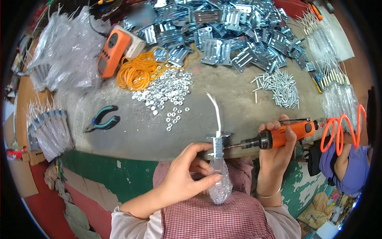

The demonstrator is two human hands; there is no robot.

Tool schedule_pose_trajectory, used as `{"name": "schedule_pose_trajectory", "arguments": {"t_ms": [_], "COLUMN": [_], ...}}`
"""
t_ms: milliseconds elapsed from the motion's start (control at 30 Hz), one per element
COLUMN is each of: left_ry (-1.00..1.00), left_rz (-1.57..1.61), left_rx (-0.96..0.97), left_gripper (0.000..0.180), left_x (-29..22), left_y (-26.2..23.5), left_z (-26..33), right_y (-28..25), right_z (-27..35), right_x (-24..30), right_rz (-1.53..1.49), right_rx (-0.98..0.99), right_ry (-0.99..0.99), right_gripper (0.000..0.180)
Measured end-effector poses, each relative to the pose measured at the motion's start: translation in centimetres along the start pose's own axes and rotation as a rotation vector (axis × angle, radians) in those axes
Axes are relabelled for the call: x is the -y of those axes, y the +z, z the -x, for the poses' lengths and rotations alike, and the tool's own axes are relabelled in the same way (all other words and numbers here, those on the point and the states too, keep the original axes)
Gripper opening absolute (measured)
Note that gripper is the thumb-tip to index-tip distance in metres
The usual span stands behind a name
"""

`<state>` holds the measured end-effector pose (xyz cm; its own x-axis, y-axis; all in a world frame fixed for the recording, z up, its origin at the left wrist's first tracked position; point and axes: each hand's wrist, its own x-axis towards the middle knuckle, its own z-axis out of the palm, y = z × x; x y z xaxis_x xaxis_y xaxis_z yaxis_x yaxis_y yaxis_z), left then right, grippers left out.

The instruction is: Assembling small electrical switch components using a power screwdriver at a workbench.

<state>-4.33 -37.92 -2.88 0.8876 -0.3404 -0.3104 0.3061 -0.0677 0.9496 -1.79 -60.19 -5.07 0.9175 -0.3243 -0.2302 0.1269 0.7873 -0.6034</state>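
Observation:
My left hand [186,172] is closed around a slim part in bubble wrap [219,191], held upright at the table's front edge. White wires [216,111] stick out of its top, and a shiny metal bracket [217,146] sits at its upper end. In my right hand [279,148] is an orange and black air screwdriver [296,130], lying level with its bit pointing left. The bit's tip is at the bracket's right side; whether it touches a screw is too small to tell. A coiled red-orange hose [338,129] runs from the tool's back end.
Metal brackets [217,49] are heaped at the back. Nuts [165,89], screws [278,88] and yellow rubber bands [137,71] lie in front of them. Pliers [104,119] rest at left, near wrapped parts [51,129]. An orange socket box [114,51] stands behind. Another person [348,169] sits at right.

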Motion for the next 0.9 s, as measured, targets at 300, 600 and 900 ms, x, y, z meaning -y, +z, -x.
{"name": "schedule_pose_trajectory", "arguments": {"t_ms": [300,600,900], "left_ry": [0.353,0.508,0.541], "left_rz": [-0.994,-1.065,-0.696], "left_rx": [-0.621,-0.482,-0.371], "left_gripper": [0.018,0.016,0.017], "left_x": [-0.4,-0.2,1.7], "left_y": [-5.2,-4.9,-0.9], "left_z": [-1.6,-2.4,-2.9], "right_y": [0.8,0.6,-0.6], "right_z": [0.3,0.1,-0.8], "right_x": [-0.1,-0.3,-0.3], "right_rz": [0.059,0.109,0.152], "right_rx": [-0.082,-0.077,-0.008], "right_ry": [0.021,-0.002,-0.028], "right_gripper": [0.038,0.036,0.035]}}
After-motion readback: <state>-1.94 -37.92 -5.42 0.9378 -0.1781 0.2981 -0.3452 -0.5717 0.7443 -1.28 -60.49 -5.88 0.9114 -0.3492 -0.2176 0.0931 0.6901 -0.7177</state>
